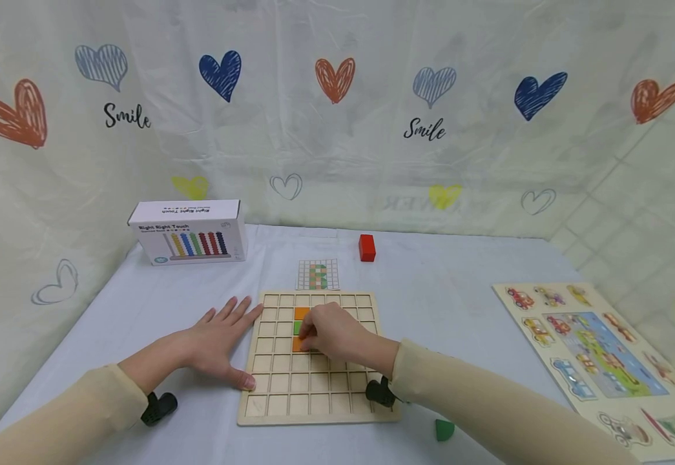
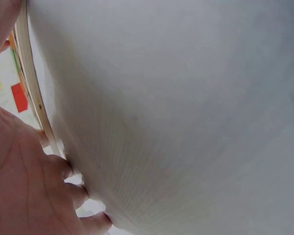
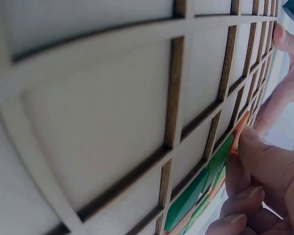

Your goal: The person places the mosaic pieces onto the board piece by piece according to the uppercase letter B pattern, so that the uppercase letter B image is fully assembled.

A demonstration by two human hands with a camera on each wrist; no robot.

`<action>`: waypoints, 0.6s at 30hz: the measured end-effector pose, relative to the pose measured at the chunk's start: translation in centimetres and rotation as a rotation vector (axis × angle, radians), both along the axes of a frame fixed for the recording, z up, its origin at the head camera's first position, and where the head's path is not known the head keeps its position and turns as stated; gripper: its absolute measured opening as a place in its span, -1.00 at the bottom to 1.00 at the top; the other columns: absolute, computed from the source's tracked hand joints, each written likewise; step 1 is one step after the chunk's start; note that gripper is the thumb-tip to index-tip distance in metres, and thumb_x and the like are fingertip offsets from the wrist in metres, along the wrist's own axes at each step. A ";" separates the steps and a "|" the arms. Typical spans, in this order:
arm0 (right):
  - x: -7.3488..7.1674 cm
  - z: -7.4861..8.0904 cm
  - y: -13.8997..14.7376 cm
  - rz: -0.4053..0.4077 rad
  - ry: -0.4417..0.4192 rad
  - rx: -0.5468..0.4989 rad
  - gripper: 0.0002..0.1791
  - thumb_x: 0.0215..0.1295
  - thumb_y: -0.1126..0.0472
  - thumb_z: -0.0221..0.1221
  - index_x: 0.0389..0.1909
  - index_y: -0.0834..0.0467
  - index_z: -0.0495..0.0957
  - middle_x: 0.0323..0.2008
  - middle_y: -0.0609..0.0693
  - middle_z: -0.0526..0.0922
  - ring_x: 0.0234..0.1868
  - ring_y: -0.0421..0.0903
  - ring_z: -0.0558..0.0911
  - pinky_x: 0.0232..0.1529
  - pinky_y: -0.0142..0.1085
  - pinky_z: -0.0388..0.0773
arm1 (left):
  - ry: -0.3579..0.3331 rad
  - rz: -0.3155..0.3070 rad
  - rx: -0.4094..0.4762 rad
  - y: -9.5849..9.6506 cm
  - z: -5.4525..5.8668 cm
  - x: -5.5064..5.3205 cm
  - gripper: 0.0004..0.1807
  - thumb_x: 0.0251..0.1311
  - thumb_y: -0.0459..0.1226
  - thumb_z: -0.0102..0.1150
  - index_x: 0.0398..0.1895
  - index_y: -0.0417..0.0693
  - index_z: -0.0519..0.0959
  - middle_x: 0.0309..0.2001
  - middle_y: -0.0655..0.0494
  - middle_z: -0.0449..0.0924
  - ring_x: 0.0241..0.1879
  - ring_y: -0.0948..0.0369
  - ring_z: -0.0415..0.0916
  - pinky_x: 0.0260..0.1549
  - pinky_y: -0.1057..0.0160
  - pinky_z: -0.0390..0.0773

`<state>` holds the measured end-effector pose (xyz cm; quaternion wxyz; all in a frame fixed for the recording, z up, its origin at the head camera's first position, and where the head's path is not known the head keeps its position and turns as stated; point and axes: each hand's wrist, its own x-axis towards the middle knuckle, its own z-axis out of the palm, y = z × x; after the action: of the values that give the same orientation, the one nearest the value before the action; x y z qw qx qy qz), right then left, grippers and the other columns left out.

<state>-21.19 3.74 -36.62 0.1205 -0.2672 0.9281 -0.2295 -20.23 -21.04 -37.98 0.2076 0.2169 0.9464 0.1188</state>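
A wooden grid board (image 1: pixel 273 404) lies flat on the white-covered table. My left hand (image 1: pixel 215 345) rests palm down at its left side, fingers spread, thumb on the board's edge and a fingertip by the upper left corner. Over the middle of the grid, the thumb and curled fingers of my right hand (image 1: pixel 340 332) pinch an orange tile (image 1: pixel 297 345) at its cell. Above it in the same column sit a green tile (image 1: pixel 298 328) and another orange tile (image 1: pixel 301 313). More green pieces (image 3: pixel 186 200) show in the right wrist view; in the head view my right hand hides them.
A small pattern card (image 1: pixel 317 274) lies beyond the board, with a red block (image 1: pixel 367 248) behind it. At the back left stands a toy box (image 1: pixel 192 240). A picture puzzle board (image 1: pixel 558 342) lies on the right. One green piece (image 1: pixel 444 430) is near my right forearm.
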 end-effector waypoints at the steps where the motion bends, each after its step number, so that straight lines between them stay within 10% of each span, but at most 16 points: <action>1: 0.0 0.1 0.1 -0.001 -0.001 -0.003 -0.93 0.23 0.25 0.43 -0.30 0.15 0.80 -0.38 -0.10 0.77 -0.40 -0.29 0.56 -0.33 -0.48 0.54 | 0.000 0.001 -0.003 0.0 0.0 0.0 0.48 -0.19 0.43 0.43 0.67 -0.06 -0.12 0.66 -0.27 -0.28 0.62 -0.34 -0.36 0.44 -0.53 -0.21; 18: -1.2 0.5 5.9 -0.067 -0.028 -0.071 -0.92 0.32 0.26 0.35 -0.21 0.12 0.77 -0.30 -0.14 0.75 -0.29 -0.23 0.57 -0.21 -0.36 0.57 | -0.009 0.011 -0.008 0.1 -0.1 0.0 0.48 -0.20 0.44 0.43 0.67 -0.06 -0.12 0.66 -0.26 -0.29 0.62 -0.33 -0.37 0.45 -0.51 -0.23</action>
<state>-22.35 9.68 -36.12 0.1164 -0.2369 0.9260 -0.2698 -20.23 -20.95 -38.05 0.2120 0.2102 0.9472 0.1170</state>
